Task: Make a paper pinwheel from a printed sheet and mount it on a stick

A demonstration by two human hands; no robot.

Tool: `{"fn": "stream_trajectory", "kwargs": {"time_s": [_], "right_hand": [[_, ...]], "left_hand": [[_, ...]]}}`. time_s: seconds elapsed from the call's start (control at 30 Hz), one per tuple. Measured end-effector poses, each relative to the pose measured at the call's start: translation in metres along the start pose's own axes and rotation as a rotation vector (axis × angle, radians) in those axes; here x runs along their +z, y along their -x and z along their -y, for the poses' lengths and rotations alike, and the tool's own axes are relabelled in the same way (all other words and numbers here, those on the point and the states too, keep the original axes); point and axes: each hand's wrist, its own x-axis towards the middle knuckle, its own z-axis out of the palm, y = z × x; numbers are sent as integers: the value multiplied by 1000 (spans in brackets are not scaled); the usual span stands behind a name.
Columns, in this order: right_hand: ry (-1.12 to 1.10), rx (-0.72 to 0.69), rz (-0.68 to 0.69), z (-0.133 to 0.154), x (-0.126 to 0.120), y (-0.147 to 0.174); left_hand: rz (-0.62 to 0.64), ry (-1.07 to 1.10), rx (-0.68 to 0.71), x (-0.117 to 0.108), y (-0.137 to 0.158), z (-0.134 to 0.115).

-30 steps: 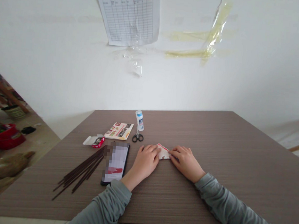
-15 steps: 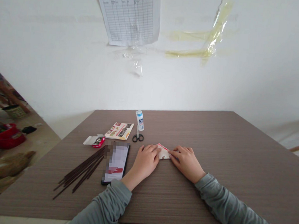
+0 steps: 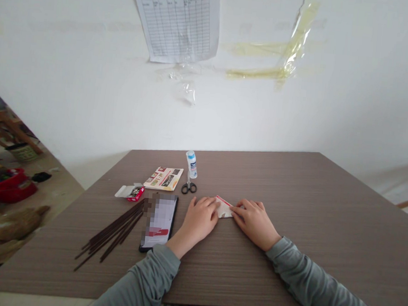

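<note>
The fingers (image 3: 211, 204) of the left hand (image 3: 198, 219) are lying flat and close together, pressing on the left part of a small folded paper (image 3: 225, 208); the right hand (image 3: 255, 222) is pressing its fingertips on the paper's right edge, fingers slightly spread. The paper, whitish with a red edge, is lying on the brown surface (image 3: 310, 205) between the two hands, its long axis running left to right, its visible tip pointing away and to the left. No writing on it is readable. Just left of the left hand a phone (image 3: 160, 221) is lying screen up, and beside it a bundle of dark sticks (image 3: 113, 233). Farther back are scissors (image 3: 188, 186), a small white bottle (image 3: 191, 164) with a blue label too small to read, a printed leaflet (image 3: 163, 178) and a small red-and-white box (image 3: 131, 192). A ruled table sheet (image 3: 179, 22) is hanging on the wall.
</note>
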Motion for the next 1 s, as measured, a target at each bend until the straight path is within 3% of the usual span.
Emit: {"fn": "stream_trajectory", "kwargs": {"time_s": [0.27,0.7,1.0], "right_hand": [[40,16,9,5,-2,1],[62,40,-37,7,8,-8],[33,147,6,14,5,-11]], "left_hand": [[-29,-6,24,-2,-3,0],[41,7,33,-6,-6,8],[58,31,4,-7,-8,8]]}}
